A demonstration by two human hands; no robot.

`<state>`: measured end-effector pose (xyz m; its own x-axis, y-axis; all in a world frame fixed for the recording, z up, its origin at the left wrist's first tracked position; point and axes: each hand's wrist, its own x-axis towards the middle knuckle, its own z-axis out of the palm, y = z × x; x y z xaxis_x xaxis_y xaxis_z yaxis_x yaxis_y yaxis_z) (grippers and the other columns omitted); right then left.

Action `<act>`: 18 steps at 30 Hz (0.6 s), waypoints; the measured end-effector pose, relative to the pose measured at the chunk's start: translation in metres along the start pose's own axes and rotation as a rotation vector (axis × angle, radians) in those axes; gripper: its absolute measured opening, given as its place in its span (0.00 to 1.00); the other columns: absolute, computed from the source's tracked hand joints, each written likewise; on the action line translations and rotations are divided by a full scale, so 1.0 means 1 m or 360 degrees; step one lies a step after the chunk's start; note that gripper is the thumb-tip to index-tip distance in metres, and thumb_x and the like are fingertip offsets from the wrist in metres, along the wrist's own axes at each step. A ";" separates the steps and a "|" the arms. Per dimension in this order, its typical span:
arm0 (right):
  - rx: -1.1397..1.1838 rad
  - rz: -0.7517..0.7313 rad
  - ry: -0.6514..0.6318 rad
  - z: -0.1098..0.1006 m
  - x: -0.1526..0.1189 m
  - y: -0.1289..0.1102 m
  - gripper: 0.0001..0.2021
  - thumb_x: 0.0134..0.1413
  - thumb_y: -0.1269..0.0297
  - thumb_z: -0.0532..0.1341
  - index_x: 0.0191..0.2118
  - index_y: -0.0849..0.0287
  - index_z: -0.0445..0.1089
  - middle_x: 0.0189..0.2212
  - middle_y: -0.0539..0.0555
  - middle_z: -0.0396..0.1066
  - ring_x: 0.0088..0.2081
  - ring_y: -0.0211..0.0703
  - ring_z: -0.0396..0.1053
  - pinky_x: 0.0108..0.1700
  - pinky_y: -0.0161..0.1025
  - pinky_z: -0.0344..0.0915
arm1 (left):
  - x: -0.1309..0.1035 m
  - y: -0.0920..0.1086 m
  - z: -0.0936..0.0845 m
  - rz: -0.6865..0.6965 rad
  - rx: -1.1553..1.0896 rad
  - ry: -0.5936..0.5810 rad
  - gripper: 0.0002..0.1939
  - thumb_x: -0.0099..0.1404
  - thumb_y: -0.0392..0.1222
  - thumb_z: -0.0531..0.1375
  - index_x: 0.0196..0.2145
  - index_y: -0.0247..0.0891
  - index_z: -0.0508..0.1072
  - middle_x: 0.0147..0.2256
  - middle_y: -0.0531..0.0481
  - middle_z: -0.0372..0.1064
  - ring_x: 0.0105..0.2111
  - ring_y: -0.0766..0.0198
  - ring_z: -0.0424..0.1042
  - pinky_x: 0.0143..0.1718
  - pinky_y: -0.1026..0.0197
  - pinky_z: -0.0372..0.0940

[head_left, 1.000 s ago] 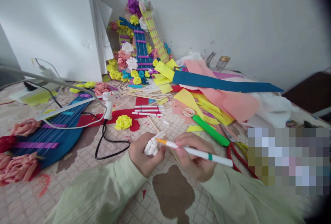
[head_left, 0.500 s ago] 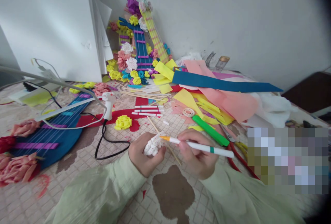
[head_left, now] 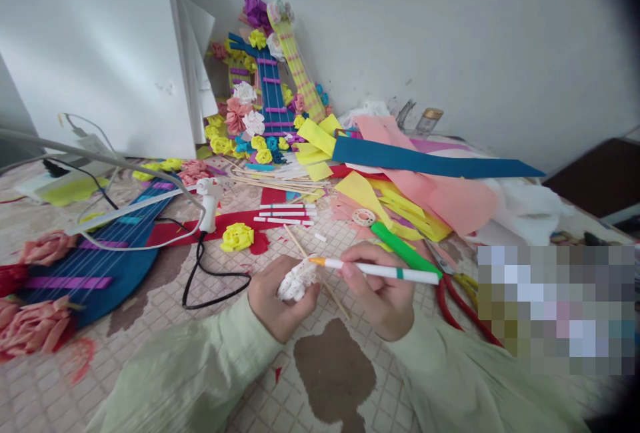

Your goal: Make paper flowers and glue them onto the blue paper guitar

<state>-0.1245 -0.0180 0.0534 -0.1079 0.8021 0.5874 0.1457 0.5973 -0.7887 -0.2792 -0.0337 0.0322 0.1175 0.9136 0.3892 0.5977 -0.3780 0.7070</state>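
My left hand [head_left: 277,296] is closed around a white paper flower [head_left: 299,279] speckled with small dark marks. In my right hand [head_left: 383,296] is a white marker [head_left: 373,269] with an orange tip end and a green band. The marker's tip meets the flower's upper right edge, or lies just in front of it; I cannot tell which. A thin wooden stick [head_left: 336,299] passes behind the flower, between my hands. A small white cap [head_left: 321,237] lies on the table just beyond them.
A white glue gun [head_left: 209,206] with a black cord stands to the left, near a yellow paper flower [head_left: 237,237]. Several markers [head_left: 285,214] lie behind. At right are a green stick [head_left: 410,253], red-handled scissors [head_left: 470,313] and paper strips [head_left: 430,161]. A blue paper guitar [head_left: 110,253] lies far left.
My right hand and the marker have shifted slightly left and up, and the marker's back end has risen, making it more level. My left hand keeps the flower in place.
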 end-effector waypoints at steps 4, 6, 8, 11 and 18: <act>0.0048 0.0037 0.0110 0.001 0.000 0.002 0.02 0.45 0.71 0.55 0.28 0.59 0.64 0.22 0.49 0.64 0.23 0.35 0.63 0.25 0.34 0.61 | 0.000 0.002 0.000 0.0003 0.0008 0.0047 0.06 0.51 0.41 0.55 0.23 0.36 0.63 0.19 0.54 0.58 0.19 0.68 0.60 0.18 0.67 0.56; 0.0059 0.0070 0.0132 0.001 0.000 0.003 0.02 0.45 0.71 0.55 0.28 0.60 0.64 0.22 0.49 0.63 0.23 0.35 0.62 0.25 0.34 0.60 | 0.000 0.003 0.000 0.0009 0.0016 0.0057 0.06 0.51 0.40 0.56 0.23 0.36 0.63 0.19 0.54 0.58 0.19 0.69 0.60 0.18 0.68 0.55; 0.0059 0.0087 0.0123 0.001 0.000 0.003 0.02 0.45 0.72 0.55 0.28 0.60 0.64 0.22 0.49 0.63 0.23 0.35 0.62 0.25 0.34 0.60 | 0.000 0.004 -0.001 0.0007 0.0027 0.0064 0.06 0.50 0.40 0.56 0.22 0.36 0.63 0.19 0.54 0.58 0.19 0.69 0.60 0.17 0.68 0.55; 0.0068 0.0062 0.0210 0.001 0.001 0.004 0.02 0.45 0.71 0.55 0.27 0.60 0.64 0.21 0.48 0.63 0.23 0.35 0.62 0.25 0.34 0.59 | 0.001 0.004 -0.002 0.0027 0.0038 0.0051 0.06 0.50 0.41 0.56 0.23 0.36 0.63 0.19 0.54 0.59 0.19 0.69 0.61 0.17 0.68 0.56; 0.0104 0.0097 0.0139 0.001 0.000 0.003 0.02 0.45 0.71 0.55 0.27 0.60 0.64 0.21 0.48 0.63 0.23 0.35 0.62 0.25 0.34 0.59 | 0.000 0.000 -0.002 0.0043 0.0025 0.0010 0.05 0.50 0.40 0.56 0.23 0.35 0.64 0.20 0.53 0.59 0.20 0.68 0.62 0.18 0.68 0.56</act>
<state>-0.1247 -0.0162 0.0508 -0.0143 0.8354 0.5494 0.0844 0.5485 -0.8319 -0.2808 -0.0340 0.0341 0.1289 0.9020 0.4120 0.6067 -0.4004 0.6868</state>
